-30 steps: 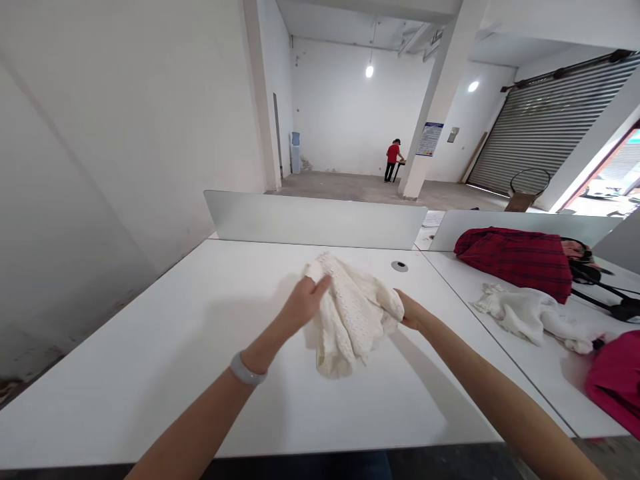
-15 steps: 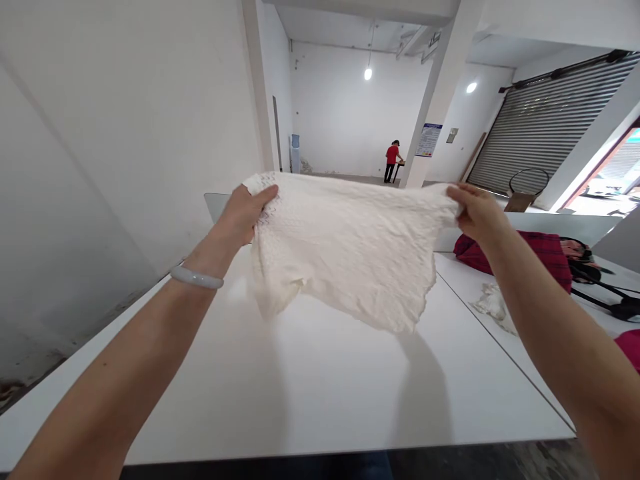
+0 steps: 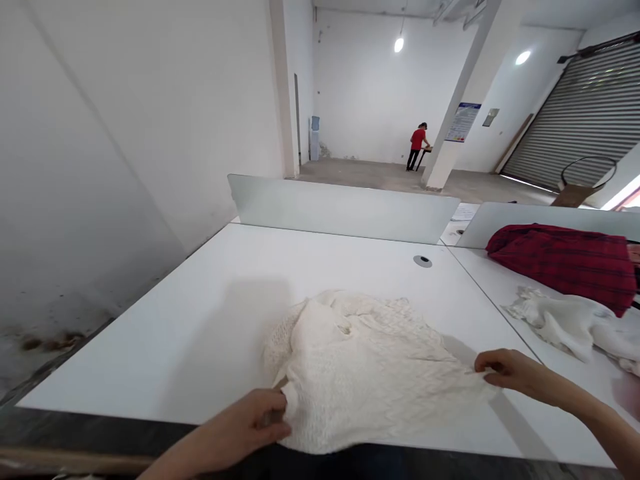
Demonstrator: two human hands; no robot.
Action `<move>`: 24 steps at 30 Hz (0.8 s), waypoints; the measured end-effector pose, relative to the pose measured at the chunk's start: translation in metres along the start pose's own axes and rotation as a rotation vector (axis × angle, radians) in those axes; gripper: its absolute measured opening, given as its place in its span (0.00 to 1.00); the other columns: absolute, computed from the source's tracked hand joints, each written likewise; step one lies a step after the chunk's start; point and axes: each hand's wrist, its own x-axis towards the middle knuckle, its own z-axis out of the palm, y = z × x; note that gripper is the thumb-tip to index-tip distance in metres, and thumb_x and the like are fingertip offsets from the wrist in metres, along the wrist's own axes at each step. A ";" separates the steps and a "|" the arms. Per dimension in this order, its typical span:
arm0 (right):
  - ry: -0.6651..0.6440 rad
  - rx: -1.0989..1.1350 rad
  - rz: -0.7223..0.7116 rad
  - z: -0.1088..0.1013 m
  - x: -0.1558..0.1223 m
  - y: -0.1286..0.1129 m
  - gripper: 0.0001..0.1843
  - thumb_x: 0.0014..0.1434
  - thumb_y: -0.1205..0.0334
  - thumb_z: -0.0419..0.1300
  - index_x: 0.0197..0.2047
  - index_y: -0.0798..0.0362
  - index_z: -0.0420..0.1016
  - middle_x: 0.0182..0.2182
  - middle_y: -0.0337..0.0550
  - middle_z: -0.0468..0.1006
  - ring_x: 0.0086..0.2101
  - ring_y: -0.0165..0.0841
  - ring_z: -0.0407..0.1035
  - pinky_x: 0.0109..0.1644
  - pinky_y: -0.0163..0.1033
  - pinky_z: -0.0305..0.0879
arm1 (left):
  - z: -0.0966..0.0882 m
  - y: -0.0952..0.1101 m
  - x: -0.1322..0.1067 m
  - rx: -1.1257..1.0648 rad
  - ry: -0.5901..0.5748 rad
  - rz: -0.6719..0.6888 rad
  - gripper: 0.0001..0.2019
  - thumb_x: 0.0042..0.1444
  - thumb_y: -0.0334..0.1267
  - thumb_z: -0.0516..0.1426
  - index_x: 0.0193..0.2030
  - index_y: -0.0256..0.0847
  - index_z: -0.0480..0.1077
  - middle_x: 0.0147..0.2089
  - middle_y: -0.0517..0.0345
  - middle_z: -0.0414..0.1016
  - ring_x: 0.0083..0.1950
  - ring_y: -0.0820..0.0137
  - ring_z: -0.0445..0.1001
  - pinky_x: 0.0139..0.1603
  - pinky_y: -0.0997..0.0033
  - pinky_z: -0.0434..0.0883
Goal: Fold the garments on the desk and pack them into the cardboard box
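Observation:
A cream knitted garment lies spread on the white table, reaching its near edge. My left hand is closed, pinching the garment's near left corner at the table edge. My right hand is closed too, pinching the garment's right edge. The far part of the garment is bunched in loose folds.
A grey divider panel stands along the table's back. A cable hole sits near it. On the neighbouring table to the right lie a red plaid garment and a white garment. A person in red stands far off.
The garment was bunched on the table, then held up stretched between both hands in the air; now it is down flat on the table, pulled toward the near edge.

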 end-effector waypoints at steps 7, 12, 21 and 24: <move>0.301 -0.252 -0.165 0.009 0.034 -0.077 0.15 0.59 0.54 0.51 0.43 0.49 0.74 0.45 0.48 0.75 0.37 0.37 0.72 0.42 0.41 0.67 | 0.028 0.005 -0.017 -0.056 -0.045 0.017 0.11 0.56 0.47 0.54 0.44 0.48 0.69 0.49 0.60 0.71 0.45 0.67 0.67 0.46 0.71 0.66; 0.041 -0.192 -0.511 0.054 0.049 -0.181 0.15 0.61 0.62 0.50 0.48 0.49 0.72 0.46 0.46 0.75 0.46 0.37 0.68 0.51 0.41 0.63 | 0.040 0.021 -0.015 -0.034 0.013 0.159 0.13 0.57 0.41 0.55 0.49 0.47 0.67 0.54 0.56 0.69 0.52 0.64 0.67 0.53 0.66 0.66; -0.144 -0.267 -0.544 0.095 0.035 -0.206 0.16 0.52 0.74 0.50 0.40 0.50 0.72 0.30 0.40 0.73 0.33 0.33 0.68 0.38 0.36 0.59 | 0.048 0.051 -0.002 0.113 -0.018 0.397 0.21 0.57 0.32 0.55 0.58 0.49 0.64 0.60 0.55 0.66 0.59 0.65 0.65 0.59 0.65 0.64; -0.055 -0.207 -0.460 0.079 0.020 -0.182 0.18 0.50 0.75 0.47 0.40 0.49 0.70 0.31 0.40 0.73 0.30 0.31 0.65 0.34 0.35 0.57 | 0.031 0.030 0.013 0.176 0.135 0.395 0.19 0.59 0.28 0.49 0.55 0.46 0.66 0.57 0.54 0.68 0.56 0.67 0.67 0.57 0.66 0.65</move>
